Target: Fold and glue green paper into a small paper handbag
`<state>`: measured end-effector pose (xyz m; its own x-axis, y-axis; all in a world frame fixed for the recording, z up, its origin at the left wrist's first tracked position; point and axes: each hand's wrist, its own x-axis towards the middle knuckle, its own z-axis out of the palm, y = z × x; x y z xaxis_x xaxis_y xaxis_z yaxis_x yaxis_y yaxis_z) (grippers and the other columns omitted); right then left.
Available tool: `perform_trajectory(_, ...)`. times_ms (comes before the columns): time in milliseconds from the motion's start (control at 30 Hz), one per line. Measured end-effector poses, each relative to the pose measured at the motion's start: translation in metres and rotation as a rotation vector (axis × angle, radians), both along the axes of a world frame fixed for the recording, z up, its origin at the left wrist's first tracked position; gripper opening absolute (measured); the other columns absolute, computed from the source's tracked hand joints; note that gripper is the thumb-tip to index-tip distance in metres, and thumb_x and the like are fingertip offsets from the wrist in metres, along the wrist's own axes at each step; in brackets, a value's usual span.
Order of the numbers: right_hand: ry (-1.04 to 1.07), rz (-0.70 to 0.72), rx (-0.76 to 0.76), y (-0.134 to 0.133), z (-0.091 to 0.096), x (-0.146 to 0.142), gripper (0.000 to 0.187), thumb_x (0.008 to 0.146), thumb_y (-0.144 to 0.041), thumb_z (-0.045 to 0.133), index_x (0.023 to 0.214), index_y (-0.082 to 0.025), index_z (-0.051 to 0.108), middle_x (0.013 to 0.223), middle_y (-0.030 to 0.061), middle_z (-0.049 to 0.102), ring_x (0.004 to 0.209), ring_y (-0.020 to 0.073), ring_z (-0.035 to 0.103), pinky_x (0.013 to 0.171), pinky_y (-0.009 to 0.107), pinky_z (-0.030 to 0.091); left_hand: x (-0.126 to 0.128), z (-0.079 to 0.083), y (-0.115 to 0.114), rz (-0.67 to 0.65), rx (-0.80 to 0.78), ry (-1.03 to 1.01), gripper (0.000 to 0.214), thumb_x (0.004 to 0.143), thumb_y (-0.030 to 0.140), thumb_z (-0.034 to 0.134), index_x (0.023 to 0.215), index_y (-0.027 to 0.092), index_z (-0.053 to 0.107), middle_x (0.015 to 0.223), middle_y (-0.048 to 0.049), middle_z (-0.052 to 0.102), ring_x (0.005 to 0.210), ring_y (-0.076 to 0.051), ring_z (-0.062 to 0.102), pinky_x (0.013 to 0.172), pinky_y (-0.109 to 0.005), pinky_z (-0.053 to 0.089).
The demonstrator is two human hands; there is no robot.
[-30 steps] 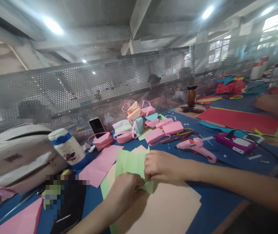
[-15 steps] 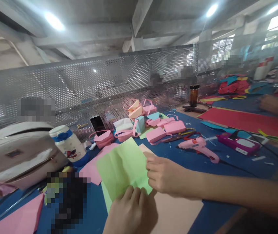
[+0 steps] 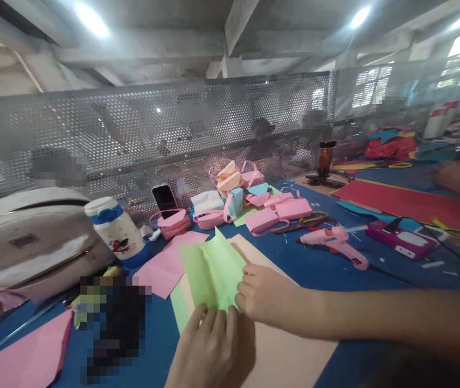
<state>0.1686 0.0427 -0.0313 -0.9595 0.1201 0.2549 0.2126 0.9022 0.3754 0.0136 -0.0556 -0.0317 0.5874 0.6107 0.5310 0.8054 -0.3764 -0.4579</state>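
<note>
A creased light green paper sheet stands partly lifted above a peach sheet on the blue table. My left hand comes up from the bottom edge, its fingers closed on the green sheet's lower edge. My right hand reaches in from the right and pinches the same sheet at its lower right side, forefinger pointing up along the edge. A second green sheet lies under the peach one, and a pink sheet lies just to the left.
Folded pink paper boxes pile up behind, next to a phone against the perforated metal screen. A pink glue gun and a purple device lie right. A white bottle and a bag stand left. Another person's hand is far right.
The green sheet was lifted off the table and opened out, then drawn narrower. My left hand slid down to its lower edge; my right hand stayed at its right side.
</note>
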Motion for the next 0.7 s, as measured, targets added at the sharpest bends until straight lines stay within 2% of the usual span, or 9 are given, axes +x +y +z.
perform_trajectory(67,-0.031,-0.018,-0.039,0.003,0.005,-0.001,0.015,0.085,-0.005,0.067,0.075,-0.017,0.062,0.068,0.0019,0.067,0.062,0.0197,0.059,0.064,0.035,0.031,-0.005,0.002,0.0,0.022,-0.014,-0.001,0.019,0.081,0.01,0.058,0.074,0.024,0.048,0.057,0.0024,0.05,0.048,-0.02,0.046,0.06,-0.038,0.03)
perform_trajectory(200,-0.111,-0.043,-0.129,0.009,0.017,-0.003,0.013,0.086,-0.008,0.067,0.079,-0.018,0.063,0.072,0.0016,0.068,0.066,0.0193,0.06,0.064,0.035,0.03,-0.026,0.004,0.008,-0.037,-0.108,-0.009,0.02,0.083,0.006,0.057,0.074,0.023,0.052,0.058,0.0031,0.056,0.051,-0.019,0.052,0.059,-0.035,0.032)
perform_trajectory(267,-0.131,-0.031,-0.199,0.013,0.022,-0.004,0.013,0.086,-0.008,0.068,0.079,-0.018,0.063,0.075,0.0012,0.069,0.069,0.0188,0.06,0.064,0.035,0.03,-0.037,0.006,0.016,0.009,-0.251,-0.046,0.023,0.079,0.001,0.06,0.07,0.022,0.055,0.06,0.0029,0.061,0.055,-0.019,0.057,0.06,-0.032,0.035)
perform_trajectory(367,-0.16,0.0,-0.315,0.02,0.027,-0.007,0.014,0.085,-0.005,0.065,0.078,-0.017,0.063,0.077,0.0006,0.069,0.069,0.0172,0.059,0.061,0.034,0.028,-0.045,0.012,0.026,0.108,-0.511,-0.098,0.02,0.076,0.006,0.069,0.068,0.022,0.06,0.065,0.0033,0.067,0.057,-0.02,0.06,0.056,-0.03,0.033)
perform_trajectory(433,-0.184,-0.003,-0.364,0.024,0.028,-0.009,0.015,0.085,-0.003,0.063,0.078,-0.017,0.064,0.077,0.0007,0.069,0.067,0.0165,0.059,0.057,0.034,0.024,-0.046,0.014,0.031,0.127,-0.591,-0.089,0.019,0.074,0.008,0.071,0.067,0.022,0.061,0.065,0.0026,0.068,0.058,-0.021,0.061,0.055,-0.03,0.032)
perform_trajectory(533,-0.208,-0.03,-0.413,0.029,0.033,-0.013,0.017,0.087,-0.003,0.06,0.077,-0.016,0.065,0.075,0.0013,0.069,0.065,0.0159,0.057,0.058,0.033,0.024,-0.046,0.012,0.036,0.091,-0.584,-0.115,0.018,0.075,0.008,0.067,0.066,0.021,0.061,0.062,0.0011,0.068,0.056,-0.021,0.061,0.055,-0.031,0.035)
perform_trajectory(700,-0.355,-0.104,-0.535,0.039,0.044,-0.014,0.015,0.089,-0.014,0.066,0.075,-0.017,0.067,0.068,0.0008,0.067,0.06,0.0154,0.051,0.062,0.032,0.027,-0.057,0.004,0.043,0.046,-0.612,-0.35,0.016,0.07,0.01,0.068,0.067,0.021,0.058,0.059,0.0022,0.064,0.058,-0.022,0.06,0.055,-0.031,0.042)
